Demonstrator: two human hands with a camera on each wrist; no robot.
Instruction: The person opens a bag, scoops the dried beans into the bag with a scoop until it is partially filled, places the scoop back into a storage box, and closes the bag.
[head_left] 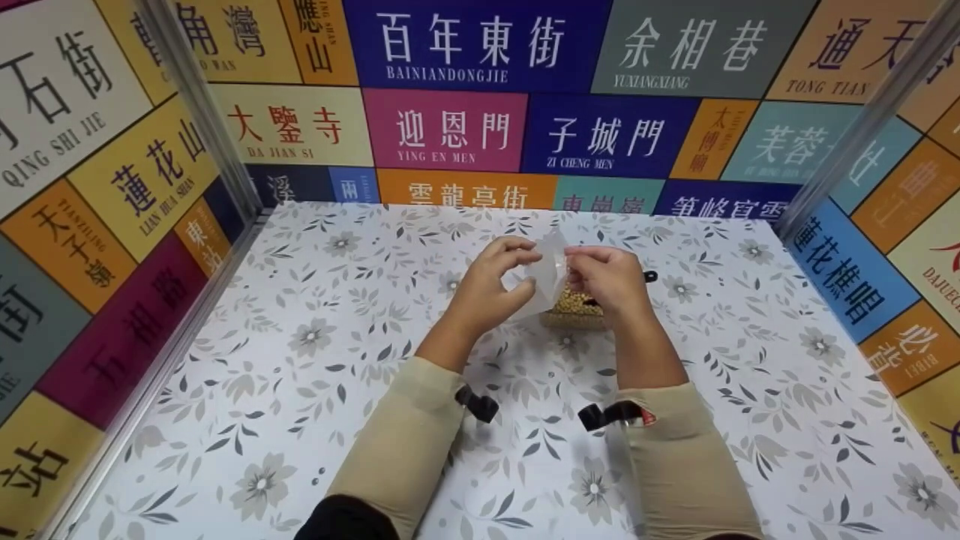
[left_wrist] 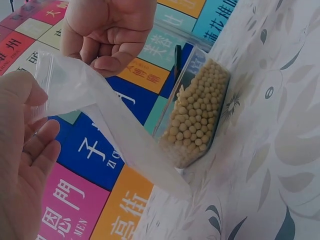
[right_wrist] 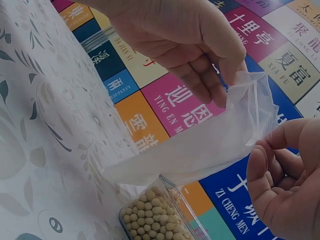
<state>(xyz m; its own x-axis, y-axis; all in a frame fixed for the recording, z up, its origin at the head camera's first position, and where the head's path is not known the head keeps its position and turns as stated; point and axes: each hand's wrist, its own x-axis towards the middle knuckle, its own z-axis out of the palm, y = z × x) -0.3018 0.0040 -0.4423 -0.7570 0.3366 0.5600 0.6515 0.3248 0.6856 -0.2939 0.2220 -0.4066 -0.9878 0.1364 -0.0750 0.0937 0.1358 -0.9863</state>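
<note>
A translucent plastic zip bag hangs between the two hands with its mouth spread apart. My left hand pinches one side of the bag's mouth, its other fingers curved loosely. Opposite it, the right hand pinches the other side between thumb and forefinger, as the right wrist view shows. Below the bag stands a clear rectangular container filled with round yellow beans. The bag's lower end slants down beside the container and looks flat. In the head view the right hand and bag partly cover the container.
A black handle sticks out past the container, behind the right hand. White cloth with grey flowers covers the table. Panels with coloured street-name signs enclose the back and both sides, with metal posts at the corners.
</note>
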